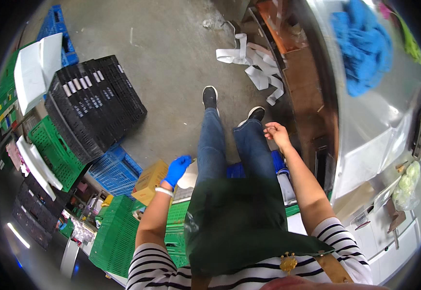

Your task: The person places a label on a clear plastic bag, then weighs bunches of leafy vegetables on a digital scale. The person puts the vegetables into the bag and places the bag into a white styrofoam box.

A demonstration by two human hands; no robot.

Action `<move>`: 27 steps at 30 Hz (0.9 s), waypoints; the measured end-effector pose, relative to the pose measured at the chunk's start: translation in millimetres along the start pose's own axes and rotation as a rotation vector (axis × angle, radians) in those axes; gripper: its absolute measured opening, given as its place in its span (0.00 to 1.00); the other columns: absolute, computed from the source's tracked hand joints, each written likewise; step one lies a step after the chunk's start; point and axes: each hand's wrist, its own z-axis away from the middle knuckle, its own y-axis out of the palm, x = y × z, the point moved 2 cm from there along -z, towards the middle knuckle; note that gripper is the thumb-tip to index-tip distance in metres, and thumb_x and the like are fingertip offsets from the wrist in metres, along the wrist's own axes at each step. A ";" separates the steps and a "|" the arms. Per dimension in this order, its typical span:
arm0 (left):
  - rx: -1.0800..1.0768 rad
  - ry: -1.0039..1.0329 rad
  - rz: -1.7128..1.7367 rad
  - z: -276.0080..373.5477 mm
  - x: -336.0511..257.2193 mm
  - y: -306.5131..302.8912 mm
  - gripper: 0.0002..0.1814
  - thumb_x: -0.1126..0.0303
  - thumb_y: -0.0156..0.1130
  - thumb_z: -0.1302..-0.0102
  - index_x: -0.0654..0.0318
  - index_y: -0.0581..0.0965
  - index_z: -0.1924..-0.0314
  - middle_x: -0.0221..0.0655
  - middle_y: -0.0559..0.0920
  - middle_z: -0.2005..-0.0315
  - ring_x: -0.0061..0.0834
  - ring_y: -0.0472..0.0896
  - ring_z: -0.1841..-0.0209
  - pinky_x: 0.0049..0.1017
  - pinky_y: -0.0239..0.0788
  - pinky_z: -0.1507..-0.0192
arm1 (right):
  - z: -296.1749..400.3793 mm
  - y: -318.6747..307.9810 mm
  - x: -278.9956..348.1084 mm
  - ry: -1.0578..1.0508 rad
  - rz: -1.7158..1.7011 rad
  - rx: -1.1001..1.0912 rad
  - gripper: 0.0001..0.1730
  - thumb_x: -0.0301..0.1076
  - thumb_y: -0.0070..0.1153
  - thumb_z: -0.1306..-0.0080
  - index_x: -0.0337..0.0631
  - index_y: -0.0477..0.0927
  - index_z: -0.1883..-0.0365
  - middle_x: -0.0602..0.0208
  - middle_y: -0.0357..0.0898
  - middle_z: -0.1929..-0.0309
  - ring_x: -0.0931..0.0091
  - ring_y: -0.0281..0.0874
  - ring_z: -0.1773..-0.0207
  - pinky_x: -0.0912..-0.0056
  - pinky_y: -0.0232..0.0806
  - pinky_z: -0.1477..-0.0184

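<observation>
My left hand point(177, 170), in a blue glove, hangs at my left side above a yellow cardboard box point(152, 181). Its fingers look loosely curled, and whether anything is in them cannot be told. My bare right hand point(276, 133) hangs beside my right leg with its fingers half bent and apart, holding nothing. A dark green apron point(235, 224) covers my front. Below are my jeans and dark shoes on the concrete floor point(167, 72).
Black plastic crates point(98, 105) stand stacked at the left, near green crates point(112, 232) and a blue crate point(116, 170). White strips point(257, 69) lie tangled on the floor ahead. A metal table point(362, 130) at the right bears a blue cloth point(362, 47).
</observation>
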 end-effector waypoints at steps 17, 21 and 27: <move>-0.566 0.469 -0.386 -512.1 -115.8 -23.9 0.56 0.43 0.73 0.45 0.68 0.58 0.27 0.65 0.57 0.29 0.59 0.60 0.28 0.45 0.60 0.31 | -261.7 -18.0 -122.1 0.389 -0.659 -0.523 0.57 0.70 0.57 0.37 0.51 0.46 0.21 0.53 0.48 0.23 0.56 0.58 0.28 0.39 0.65 0.38; -0.444 0.523 -0.387 -616.9 -204.2 26.9 0.59 0.37 0.71 0.46 0.63 0.56 0.25 0.64 0.53 0.28 0.60 0.61 0.29 0.46 0.60 0.30 | -338.8 -48.4 -153.3 0.474 -1.038 -0.603 0.61 0.75 0.56 0.41 0.64 0.39 0.20 0.53 0.36 0.20 0.47 0.45 0.23 0.27 0.53 0.33; -0.459 0.577 -0.648 -690.5 -273.9 136.3 0.45 0.28 0.60 0.43 0.56 0.73 0.38 0.42 0.78 0.43 0.49 0.70 0.37 0.57 0.58 0.40 | -464.3 -81.3 -77.5 0.206 -1.132 -0.581 0.48 0.75 0.44 0.35 0.55 0.57 0.26 0.63 0.54 0.24 0.52 0.53 0.24 0.23 0.51 0.34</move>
